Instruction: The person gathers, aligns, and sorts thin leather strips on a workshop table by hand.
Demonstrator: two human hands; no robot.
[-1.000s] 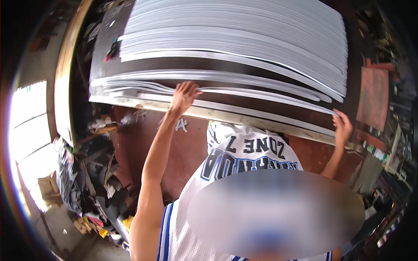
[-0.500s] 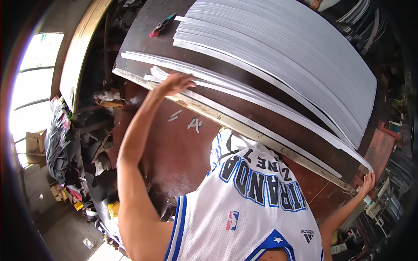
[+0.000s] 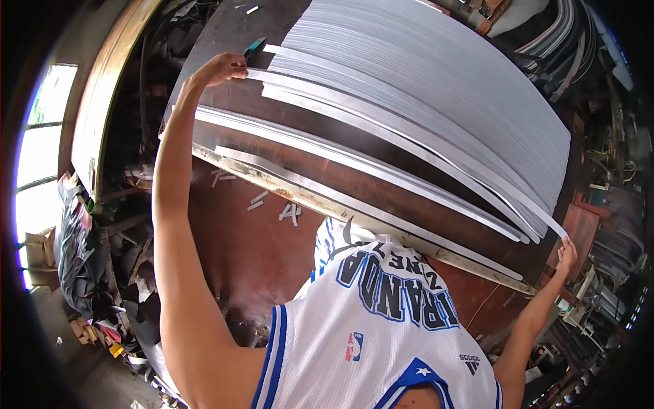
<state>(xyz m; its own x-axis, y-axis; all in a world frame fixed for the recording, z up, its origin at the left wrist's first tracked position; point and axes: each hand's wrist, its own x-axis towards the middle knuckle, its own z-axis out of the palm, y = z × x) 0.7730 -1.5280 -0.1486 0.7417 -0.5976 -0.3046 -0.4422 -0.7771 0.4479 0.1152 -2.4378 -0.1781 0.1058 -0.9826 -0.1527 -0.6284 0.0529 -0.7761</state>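
Observation:
A long white strip (image 3: 409, 140) stretches between my hands, crossing the front of a wide stack of similar strips (image 3: 436, 88). My left hand (image 3: 223, 69) pinches its left end, over the dark tabletop beside the stack. At the far right, beyond the stack's corner, my right hand (image 3: 567, 255) grips the other end. Right behind my left fingers lies a small teal item (image 3: 255, 46), partly hidden by them. Nearer me, a narrow bundle of white strips (image 3: 327, 146) runs along the table, and a single strip (image 3: 381, 194) lies by the front edge.
The table's pale, worn front edge (image 3: 300, 192) is close to my body. Several short white offcuts (image 3: 290, 214) lie on the reddish surface below it. Dark scrap material (image 3: 85, 238) is heaped at the left. Machinery and hanging strips (image 3: 569, 48) crowd the right side.
My left hand has gone from the strips by the front edge up to the stack's left side, and now pinches a strip end. My right hand has shifted slightly up and left.

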